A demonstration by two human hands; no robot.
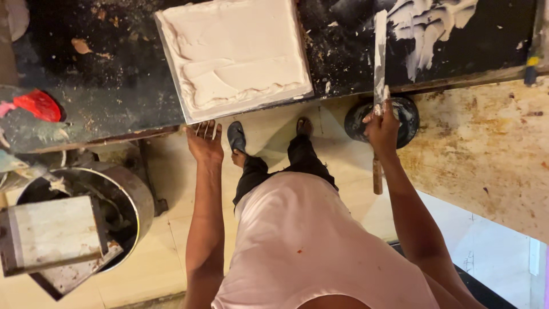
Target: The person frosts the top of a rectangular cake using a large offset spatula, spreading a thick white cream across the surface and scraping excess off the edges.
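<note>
We took the square cake (234,54) as our landmark: a flat slab covered in pale cream, lying on a metal tray (171,74) on the dark, crumb-strewn surface (103,86). Our left hand (205,142) rested at the near edge of that tray, below the cake's near left corner, its grip spread with the fingers fanned against the tray's rim, pinching nothing. Our right hand (382,126) was off to the right of the cake, beyond the surface's near edge, its grip pressed together around a long palette knife (380,51). The knife's cream-smeared blade reached up over the dark surface, just right of the cake and apart from it, while its wooden handle (377,174) stuck out below the fist.

Farther right of the cake, smears of white cream (429,28) lay spread on the dark surface. Under the right hand sat a round black disc (409,111), and beside it a stained pale board (486,154). Left of the cake lay a red scrap (39,106). Below and left of the cake, on the floor, stood a large metal pot (137,194) with a square metal pan (51,232) resting across its mouth.
</note>
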